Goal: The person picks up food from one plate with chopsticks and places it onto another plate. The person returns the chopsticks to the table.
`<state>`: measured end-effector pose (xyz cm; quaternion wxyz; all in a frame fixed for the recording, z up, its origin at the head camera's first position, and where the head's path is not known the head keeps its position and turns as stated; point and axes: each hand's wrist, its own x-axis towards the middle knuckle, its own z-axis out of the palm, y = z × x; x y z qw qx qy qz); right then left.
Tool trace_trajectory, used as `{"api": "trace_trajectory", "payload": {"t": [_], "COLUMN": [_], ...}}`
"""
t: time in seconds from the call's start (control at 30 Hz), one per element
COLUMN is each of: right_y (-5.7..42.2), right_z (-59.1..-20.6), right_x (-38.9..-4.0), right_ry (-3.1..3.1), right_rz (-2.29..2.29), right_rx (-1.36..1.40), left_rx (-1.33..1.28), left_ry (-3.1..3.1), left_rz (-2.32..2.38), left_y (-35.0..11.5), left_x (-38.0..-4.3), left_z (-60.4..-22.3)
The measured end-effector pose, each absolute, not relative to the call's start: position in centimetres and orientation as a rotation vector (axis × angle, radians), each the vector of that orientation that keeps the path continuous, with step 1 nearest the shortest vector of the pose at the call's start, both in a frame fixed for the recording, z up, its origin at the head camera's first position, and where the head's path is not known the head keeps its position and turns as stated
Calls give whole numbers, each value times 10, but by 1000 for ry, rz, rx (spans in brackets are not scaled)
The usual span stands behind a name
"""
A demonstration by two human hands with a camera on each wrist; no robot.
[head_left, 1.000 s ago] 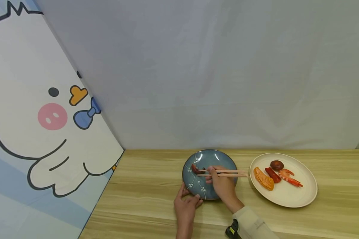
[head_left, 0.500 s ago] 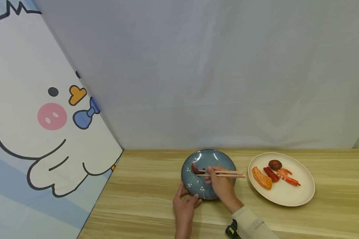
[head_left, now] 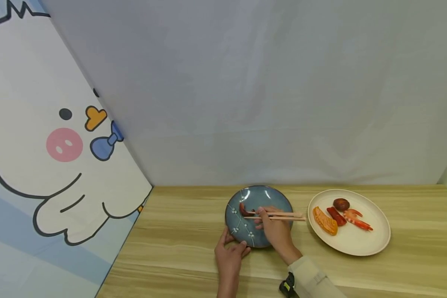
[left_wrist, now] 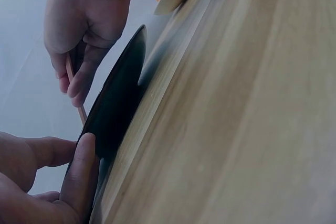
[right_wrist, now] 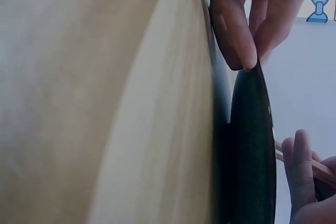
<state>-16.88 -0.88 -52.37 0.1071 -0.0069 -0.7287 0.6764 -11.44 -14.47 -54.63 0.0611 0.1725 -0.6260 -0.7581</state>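
A blue plate (head_left: 262, 198) with a white blossom pattern sits on the table. My left hand (head_left: 228, 257) pinches its near left rim between thumb and fingers; the right wrist view shows these fingers on the plate edge (right_wrist: 254, 129). Above the plate, my right hand (head_left: 278, 234) holds a pair of wooden chopsticks (head_left: 288, 214), their tips pointing left. At the tips lies a dark red, curved piece of food (head_left: 243, 209) on the plate. A small dark bit shows beside my right fingers, partly hidden. Whether the chopsticks squeeze the piece I cannot tell.
To the right stands a cream plate (head_left: 361, 248) bearing an orange salmon-like slice (head_left: 325, 222), a red strip (head_left: 336, 216), a brown round piece (head_left: 341, 204) and a shrimp-like piece (head_left: 357, 219). A grey curtain (head_left: 268, 91) hangs behind the wooden table (head_left: 171, 240).
The head view has shifted slightly, so the plates appear a little further left. Both hands, the chopsticks and the dark red piece keep nearly the same places relative to the blue plate.
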Motion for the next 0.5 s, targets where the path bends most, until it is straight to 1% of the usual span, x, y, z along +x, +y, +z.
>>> {"api": "trace_trajectory", "payload": {"t": [0.5], "right_y": [-8], "right_z": [-526], "right_x": [-168], "right_ry": [-2139], "right_rz": [1980], "right_rx": [-20], "left_rx": [513], "left_ry": [-1888], "left_rz": [-2300], "left_y": [-144], "left_x": [-114], "left_z": [-547]}}
